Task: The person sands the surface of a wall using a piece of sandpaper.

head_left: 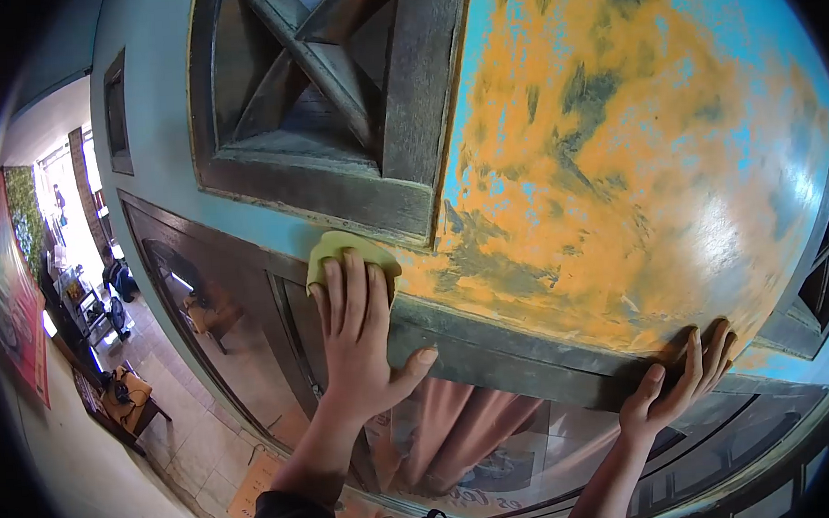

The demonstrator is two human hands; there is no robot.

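Note:
My left hand [357, 332] presses a yellow-green sheet of sandpaper [339, 244] flat against the wall, just below the lower corner of a dark wooden window frame [336, 190]. Its fingers are straight over the sheet and the thumb stands out to the side. The wall panel [562, 204] is patchy orange and grey, with light blue paint showing through. At the panel's lower right edge, my right hand [679, 386] rests against the surface with fingers stretched out and nothing in it.
Below the panel runs a dark wooden beam [512, 338] above glass with a pink curtain [470, 420] behind it. Far below left, a chair [127, 401] stands on the tiled floor [195, 449]. A red banner [15, 289] hangs at the far left.

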